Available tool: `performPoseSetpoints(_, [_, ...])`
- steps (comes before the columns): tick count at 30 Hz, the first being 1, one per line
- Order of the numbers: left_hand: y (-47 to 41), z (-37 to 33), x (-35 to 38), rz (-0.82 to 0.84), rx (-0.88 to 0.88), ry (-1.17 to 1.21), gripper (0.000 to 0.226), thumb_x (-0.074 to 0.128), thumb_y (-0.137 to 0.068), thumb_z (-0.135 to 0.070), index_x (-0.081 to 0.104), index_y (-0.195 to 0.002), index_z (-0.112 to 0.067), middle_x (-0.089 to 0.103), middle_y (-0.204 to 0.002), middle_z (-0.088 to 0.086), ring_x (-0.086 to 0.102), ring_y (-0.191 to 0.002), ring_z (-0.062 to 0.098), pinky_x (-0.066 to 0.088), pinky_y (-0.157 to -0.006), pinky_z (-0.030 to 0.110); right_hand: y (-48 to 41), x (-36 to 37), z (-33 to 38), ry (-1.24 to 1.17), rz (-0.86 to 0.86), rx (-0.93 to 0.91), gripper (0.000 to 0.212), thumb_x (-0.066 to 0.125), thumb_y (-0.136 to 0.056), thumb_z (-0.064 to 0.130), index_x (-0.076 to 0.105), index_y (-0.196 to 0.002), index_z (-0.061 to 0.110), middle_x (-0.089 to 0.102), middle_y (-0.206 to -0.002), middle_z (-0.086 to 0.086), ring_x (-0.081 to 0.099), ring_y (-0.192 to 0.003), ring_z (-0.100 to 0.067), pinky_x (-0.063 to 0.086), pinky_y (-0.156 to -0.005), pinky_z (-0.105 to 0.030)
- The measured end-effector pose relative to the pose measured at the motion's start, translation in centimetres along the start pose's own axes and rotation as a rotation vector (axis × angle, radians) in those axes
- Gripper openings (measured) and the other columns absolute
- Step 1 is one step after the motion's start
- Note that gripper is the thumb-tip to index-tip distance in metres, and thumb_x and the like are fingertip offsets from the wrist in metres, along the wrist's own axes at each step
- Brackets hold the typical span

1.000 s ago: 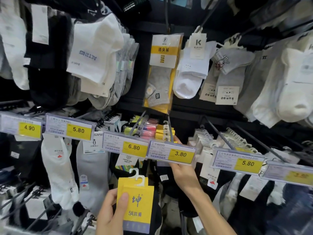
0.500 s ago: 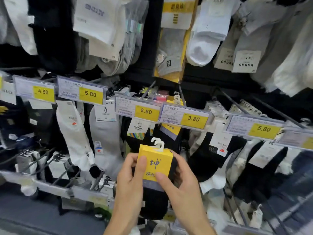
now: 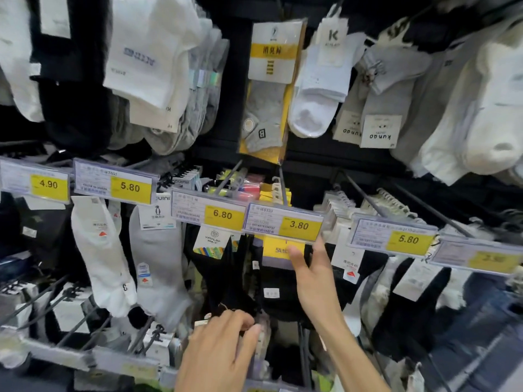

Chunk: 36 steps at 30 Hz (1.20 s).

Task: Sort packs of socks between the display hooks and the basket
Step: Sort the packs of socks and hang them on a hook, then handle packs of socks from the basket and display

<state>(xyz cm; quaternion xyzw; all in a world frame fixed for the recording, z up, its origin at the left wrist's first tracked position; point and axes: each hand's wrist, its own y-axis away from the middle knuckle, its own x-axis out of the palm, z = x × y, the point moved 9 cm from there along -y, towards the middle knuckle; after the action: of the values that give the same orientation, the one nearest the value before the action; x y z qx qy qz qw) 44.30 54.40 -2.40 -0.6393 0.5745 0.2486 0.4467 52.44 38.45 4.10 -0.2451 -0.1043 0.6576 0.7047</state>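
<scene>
Both hands are up at the middle row of the sock display. Lowest and furthest left, my left hand (image 3: 220, 352) has its fingers curled against the bottom edge of the black socks (image 3: 223, 281) hanging under the 6.80 tag (image 3: 208, 215). I cannot tell whether it pinches the fabric or only steadies it.

Just to the right, the yellow sock pack (image 3: 276, 250) hangs right below the 3.80 price tag (image 3: 283, 224), its black sock trailing down beneath the card. My right hand (image 3: 314, 278) pinches that card, thumb on the front face and fingers reaching up behind it toward the tag.

Above and behind the tag, the display hook (image 3: 283, 183) already carries a row of matching yellow packs (image 3: 278, 196). The basket is out of view.

I judge this to be the hanging step: the pack has reached its proper hook, but the tag hides whether its hanger is over the rod. Next I need to lift the card, feel the hanger catch the tip, slide it back, then let go.
</scene>
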Motion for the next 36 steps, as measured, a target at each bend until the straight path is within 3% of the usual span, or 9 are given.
performPoseSetpoints(2, [-0.2, -0.1, 0.5, 0.017, 0.004, -0.008, 0.044, 0.01, -0.094, -0.068, 0.045, -0.109, -0.046, 0.05, -0.11, -0.025, 0.047, -0.108, -0.008, 0.032, -0.092, 0.015, -0.7, 0.5, 0.2, -0.001, 0.019, -0.034, 0.036, 0.05, -0.101, 0.033, 0.049, -0.136, 0.04, 0.061, -0.121, 0.037, 0.051, -0.115, 0.019, 0.032, -0.087, 0.007])
performPoseSetpoints(7, [-0.9, -0.2, 0.6, -0.003, -0.042, -0.045, 0.081, -0.016, -0.065, -0.068, 0.051, -0.104, -0.041, 0.055, -0.109, -0.019, 0.05, -0.102, -0.006, 0.033, -0.088, 0.016, -1.9, 1.4, -0.5, 0.095, 0.081, -0.036, 0.028, 0.051, -0.102, 0.033, 0.058, -0.128, 0.04, 0.062, -0.121, 0.032, 0.053, -0.115, 0.015, 0.033, -0.087, 0.005])
performPoseSetpoints(11, [-1.1, -2.3, -0.5, -0.098, 0.056, 0.083, 0.059, 0.006, -0.085, -0.063, 0.058, -0.092, -0.037, 0.058, -0.092, -0.019, 0.056, -0.093, 0.002, 0.036, -0.081, 0.022, -1.5, 0.5, -0.8, 0.22, 0.075, -0.002, 0.033, 0.056, -0.099, 0.029, 0.053, -0.13, 0.038, 0.057, -0.12, 0.034, 0.051, -0.115, 0.013, 0.036, -0.089, 0.002])
performPoseSetpoints(15, [-0.4, -6.3, -1.5, -0.178, 0.196, 0.337, 0.03, 0.035, -0.097, -0.041, 0.061, -0.086, -0.028, 0.061, -0.082, -0.014, 0.057, -0.078, 0.006, 0.044, -0.072, 0.03, 4.4, -1.4, 0.6, 0.291, 0.043, -0.004, 0.058, 0.051, -0.099, 0.034, 0.026, -0.152, 0.038, 0.041, -0.146, 0.016, 0.042, -0.134, 0.001, 0.038, -0.109, -0.021])
performPoseSetpoints(17, [0.1, -9.0, -0.8, -0.152, 0.257, 0.443, 0.025, 0.04, -0.098, -0.034, 0.058, -0.082, -0.026, 0.059, -0.077, -0.013, 0.056, -0.073, 0.006, 0.041, -0.067, 0.022, 8.7, -3.4, 1.7, 0.29, 0.025, -0.045, 0.047, 0.042, -0.102, 0.035, 0.036, -0.149, 0.037, 0.044, -0.143, 0.019, 0.043, -0.134, 0.002, 0.04, -0.108, -0.022])
performPoseSetpoints(20, [2.1, -13.9, 2.8, -0.013, 0.364, 0.54, 0.021, 0.042, -0.099, -0.027, 0.056, -0.084, -0.033, 0.06, -0.077, -0.018, 0.058, -0.074, 0.002, 0.037, -0.065, 0.008, 15.1, -8.3, 1.7, 0.348, -0.069, 0.013, 0.033, 0.04, -0.104, 0.025, 0.052, -0.134, 0.029, 0.054, -0.129, 0.018, 0.054, -0.12, 0.0, 0.046, -0.099, -0.023])
performPoseSetpoints(25, [8.2, -25.7, 12.7, 0.324, 0.51, 0.608, 0.02, 0.042, -0.098, -0.028, 0.057, -0.086, -0.033, 0.064, -0.079, -0.014, 0.06, -0.077, -0.002, 0.04, -0.066, 0.011, 25.7, -20.9, -0.2, 0.415, -0.35, 0.306, 0.034, 0.044, -0.102, 0.02, 0.052, -0.135, 0.024, 0.056, -0.127, 0.008, 0.056, -0.111, -0.002, 0.049, -0.097, -0.029])
performPoseSetpoints(31, [20.4, -40.6, 23.1, 0.689, 0.757, 0.583, 0.02, 0.048, -0.092, -0.033, 0.065, -0.095, -0.023, 0.067, -0.093, -0.008, 0.063, -0.089, 0.016, 0.05, -0.079, 0.038, 41.5, -35.7, 1.9, 0.599, -0.727, 0.525, 0.043, 0.053, -0.093, 0.002, 0.056, -0.133, 0.019, 0.059, -0.129, 0.005, 0.056, -0.119, -0.006, 0.047, -0.101, -0.035])
performPoseSetpoints(36, [26.6, -46.5, 27.8, 0.802, 0.882, 0.591, 0.013, 0.06, -0.094, -0.018, 0.065, -0.106, -0.021, 0.063, -0.109, -0.01, 0.056, -0.104, 0.009, 0.038, -0.088, 0.02, 52.5, -41.1, 3.8, 0.79, -0.91, 0.675, 0.031, 0.058, -0.091, 0.013, 0.063, -0.119, 0.028, 0.061, -0.117, 0.015, 0.058, -0.113, -0.002, 0.047, -0.097, -0.028])
